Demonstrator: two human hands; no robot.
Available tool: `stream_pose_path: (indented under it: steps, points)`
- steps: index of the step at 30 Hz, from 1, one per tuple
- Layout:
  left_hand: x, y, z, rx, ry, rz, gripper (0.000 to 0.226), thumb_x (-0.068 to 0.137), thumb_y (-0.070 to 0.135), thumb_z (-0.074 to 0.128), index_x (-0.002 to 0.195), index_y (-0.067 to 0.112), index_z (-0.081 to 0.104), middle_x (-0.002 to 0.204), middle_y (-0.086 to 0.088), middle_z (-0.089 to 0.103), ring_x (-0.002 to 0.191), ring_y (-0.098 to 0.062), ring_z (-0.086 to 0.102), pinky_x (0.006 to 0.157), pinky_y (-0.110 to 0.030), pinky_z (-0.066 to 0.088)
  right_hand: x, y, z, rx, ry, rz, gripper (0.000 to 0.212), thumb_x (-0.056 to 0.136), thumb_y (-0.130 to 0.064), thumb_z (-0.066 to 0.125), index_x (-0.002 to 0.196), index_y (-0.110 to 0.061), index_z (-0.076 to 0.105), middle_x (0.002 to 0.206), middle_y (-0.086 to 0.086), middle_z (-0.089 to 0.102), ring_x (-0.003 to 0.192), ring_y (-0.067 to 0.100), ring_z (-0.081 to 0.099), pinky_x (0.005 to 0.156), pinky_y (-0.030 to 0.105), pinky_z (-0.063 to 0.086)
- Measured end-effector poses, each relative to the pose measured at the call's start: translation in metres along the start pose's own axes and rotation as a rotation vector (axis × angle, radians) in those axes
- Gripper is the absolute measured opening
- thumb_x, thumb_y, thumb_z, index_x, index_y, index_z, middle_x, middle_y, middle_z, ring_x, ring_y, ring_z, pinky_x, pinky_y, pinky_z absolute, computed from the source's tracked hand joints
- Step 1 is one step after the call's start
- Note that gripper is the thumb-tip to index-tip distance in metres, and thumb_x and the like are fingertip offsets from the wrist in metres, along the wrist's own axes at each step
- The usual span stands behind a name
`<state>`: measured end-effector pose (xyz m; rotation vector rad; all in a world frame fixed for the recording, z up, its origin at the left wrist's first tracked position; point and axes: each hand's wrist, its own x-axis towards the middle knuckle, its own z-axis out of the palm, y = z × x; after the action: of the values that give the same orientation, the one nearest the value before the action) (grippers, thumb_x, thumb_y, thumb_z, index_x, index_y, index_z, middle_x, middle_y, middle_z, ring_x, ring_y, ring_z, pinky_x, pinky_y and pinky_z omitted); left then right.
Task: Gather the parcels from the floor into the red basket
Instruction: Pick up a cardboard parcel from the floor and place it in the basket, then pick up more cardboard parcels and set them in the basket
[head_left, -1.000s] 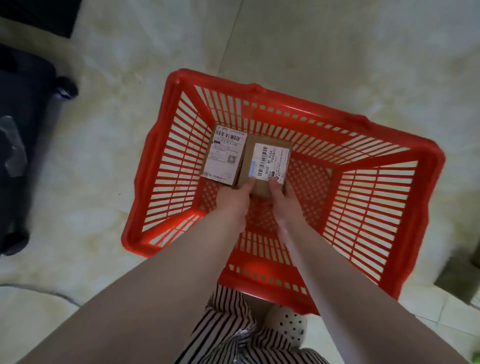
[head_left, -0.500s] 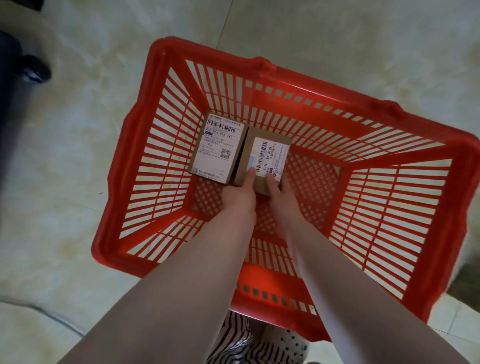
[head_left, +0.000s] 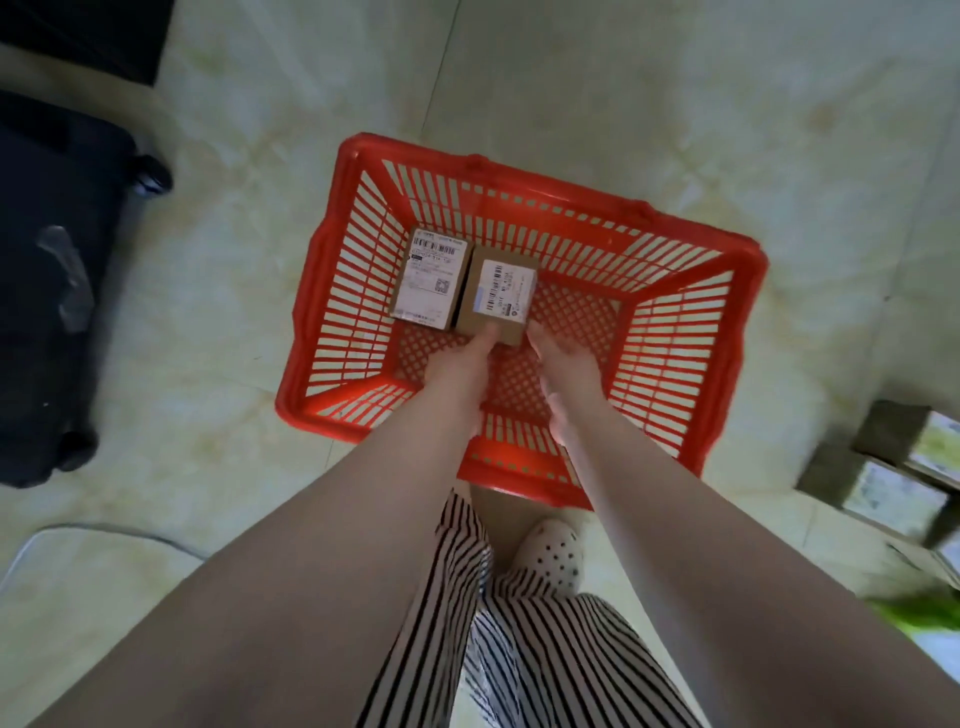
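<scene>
The red basket (head_left: 519, 176) stands on the pale tiled floor in front of me. Two brown cardboard parcels with white labels lie side by side in its far left corner. The left parcel (head_left: 428, 280) lies against the left wall. The right parcel (head_left: 501, 293) rests on the mesh bottom beside it, touching it. My left hand (head_left: 460, 366) is inside the basket with one fingertip on that parcel's near edge. My right hand (head_left: 561, 358) hovers just off the parcel's near right corner, fingers apart and holding nothing.
A dark wheeled suitcase (head_left: 47, 286) stands on the left. A thin cable (head_left: 104, 530) curves over the floor at lower left. A low wooden frame (head_left: 883, 467) sits at the right edge. My striped trousers and a dotted slipper (head_left: 550, 556) are just behind the basket.
The right parcel has been set down beside the left one. My right hand has come off it and my left hand has loosened to a fingertip touch. My head has risen, so the basket looks smaller.
</scene>
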<state>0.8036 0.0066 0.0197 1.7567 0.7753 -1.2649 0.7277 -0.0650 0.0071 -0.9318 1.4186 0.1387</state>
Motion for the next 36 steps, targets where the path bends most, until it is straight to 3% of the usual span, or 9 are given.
stream_pose_path:
  steps: [4, 7, 10, 12, 15, 20, 24, 28, 36]
  points:
    - [-0.093, 0.0, -0.011, -0.006, -0.079, 0.139, 0.035, 0.09, 0.033, 0.063, 0.115, 0.008, 0.062, 0.109, -0.005, 0.067, 0.098, -0.014, 0.059, 0.093, -0.035, 0.047, -0.086, -0.02, -0.027, 0.137, -0.041, -0.027, 0.032, 0.095, -0.032, 0.059, 0.116, -0.009, 0.063, 0.107, 0.003, 0.069, 0.095, 0.014, 0.06, 0.088, 0.029, 0.046]
    - [-0.161, 0.0, -0.017, -0.037, -0.137, 0.207, 0.016, 0.093, 0.025, 0.061, 0.103, 0.012, 0.063, 0.09, 0.001, 0.065, 0.081, -0.009, 0.058, 0.076, -0.024, 0.047, -0.151, -0.033, -0.051, 0.266, -0.05, -0.052, 0.015, 0.094, -0.024, 0.061, 0.098, -0.009, 0.066, 0.09, 0.002, 0.067, 0.079, 0.012, 0.059, 0.075, 0.025, 0.048]
    - [-0.221, -0.008, -0.018, -0.021, -0.211, 0.248, 0.003, 0.092, 0.018, 0.062, 0.089, 0.018, 0.063, 0.085, 0.001, 0.064, 0.077, -0.009, 0.058, 0.078, -0.024, 0.047, -0.208, -0.035, -0.084, 0.361, -0.004, -0.066, 0.013, 0.093, -0.02, 0.063, 0.084, -0.012, 0.065, 0.08, 0.001, 0.066, 0.071, 0.012, 0.059, 0.065, 0.022, 0.048]
    - [-0.249, -0.019, -0.013, 0.04, -0.247, 0.271, 0.001, 0.091, 0.019, 0.063, 0.09, 0.019, 0.063, 0.087, 0.001, 0.065, 0.078, -0.009, 0.06, 0.077, -0.024, 0.049, -0.239, -0.03, -0.108, 0.414, 0.04, -0.078, 0.012, 0.092, -0.02, 0.065, 0.082, -0.013, 0.066, 0.078, 0.002, 0.066, 0.068, 0.011, 0.06, 0.062, 0.021, 0.048]
    - [-0.284, -0.039, 0.0, 0.12, -0.302, 0.304, 0.011, 0.09, 0.02, 0.065, 0.1, 0.017, 0.063, 0.089, 0.002, 0.067, 0.081, -0.01, 0.061, 0.072, -0.022, 0.048, -0.277, -0.018, -0.146, 0.47, 0.106, -0.093, 0.011, 0.091, -0.02, 0.066, 0.083, -0.014, 0.068, 0.079, 0.002, 0.067, 0.069, 0.011, 0.06, 0.066, 0.021, 0.049]
    - [-0.331, -0.082, 0.03, 0.242, -0.4, 0.295, 0.011, 0.089, 0.016, 0.065, 0.1, 0.017, 0.063, 0.091, 0.0, 0.068, 0.083, -0.012, 0.061, 0.082, -0.027, 0.047, -0.317, 0.02, -0.21, 0.602, 0.208, -0.07, 0.011, 0.09, -0.027, 0.067, 0.092, -0.016, 0.068, 0.088, 0.001, 0.07, 0.083, 0.013, 0.064, 0.075, 0.023, 0.05]
    - [-0.352, -0.128, 0.061, 0.335, -0.428, 0.277, 0.026, 0.09, 0.02, 0.064, 0.114, 0.011, 0.063, 0.105, -0.004, 0.067, 0.096, -0.016, 0.062, 0.092, -0.032, 0.047, -0.329, 0.061, -0.265, 0.677, 0.293, -0.032, 0.017, 0.089, -0.03, 0.068, 0.098, -0.016, 0.069, 0.096, 0.002, 0.072, 0.092, 0.015, 0.066, 0.076, 0.024, 0.05]
    - [-0.359, -0.166, 0.105, 0.364, -0.428, 0.252, 0.011, 0.089, 0.023, 0.065, 0.098, 0.018, 0.064, 0.101, -0.002, 0.067, 0.094, -0.015, 0.061, 0.09, -0.031, 0.048, -0.332, 0.094, -0.313, 0.734, 0.322, -0.006, 0.019, 0.088, -0.031, 0.069, 0.099, -0.016, 0.069, 0.095, 0.001, 0.072, 0.091, 0.014, 0.066, 0.074, 0.023, 0.048]
    - [-0.392, -0.264, 0.22, 0.377, -0.382, 0.261, 0.011, 0.085, 0.028, 0.07, 0.091, 0.021, 0.065, 0.1, 0.0, 0.067, 0.094, -0.015, 0.061, 0.088, -0.029, 0.049, -0.344, 0.154, -0.46, 0.756, 0.321, -0.003, 0.008, 0.088, -0.029, 0.068, 0.086, -0.022, 0.065, 0.087, -0.002, 0.069, 0.082, 0.011, 0.062, 0.07, 0.021, 0.046]
